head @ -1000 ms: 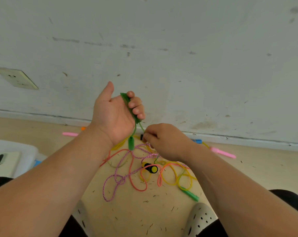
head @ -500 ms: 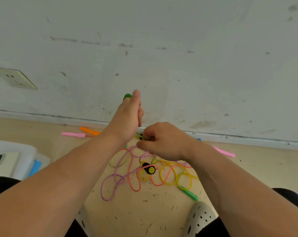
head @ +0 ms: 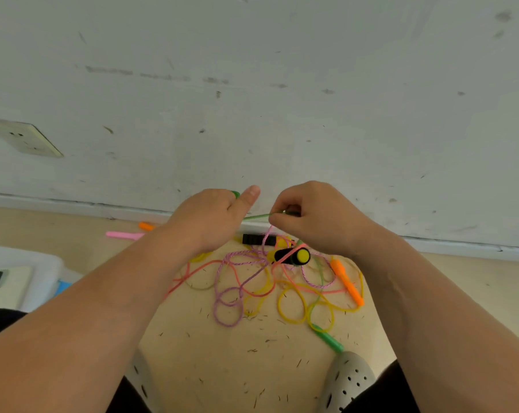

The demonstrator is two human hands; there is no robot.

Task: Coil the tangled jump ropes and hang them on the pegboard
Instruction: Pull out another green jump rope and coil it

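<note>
A tangle of jump ropes (head: 252, 281) lies on the floor by the wall: pink braided, yellow, salmon and green strands. My left hand (head: 210, 219) grips a green handle whose tip (head: 236, 194) shows above the knuckles. A thin green rope (head: 256, 217) runs taut from it to my right hand (head: 315, 217), which pinches that strand between thumb and fingers. Under my hands lie a black handle with a yellow end (head: 294, 256) and another black handle (head: 258, 239). An orange handle (head: 346, 281) and a second green handle (head: 330, 341) lie at the right. No pegboard is visible.
The white wall (head: 282, 99) stands close ahead, with a socket (head: 22, 138) at the left. A pink handle (head: 124, 234) and an orange one (head: 146, 225) lie by the baseboard. A white bin (head: 22, 263) sits at left. My grey clogs (head: 349, 383) frame the floor below.
My left hand turned palm down and dropped lower with the green handle. My right hand rose from the pile, drawing the green strand taut. The ropes on the floor shifted.
</note>
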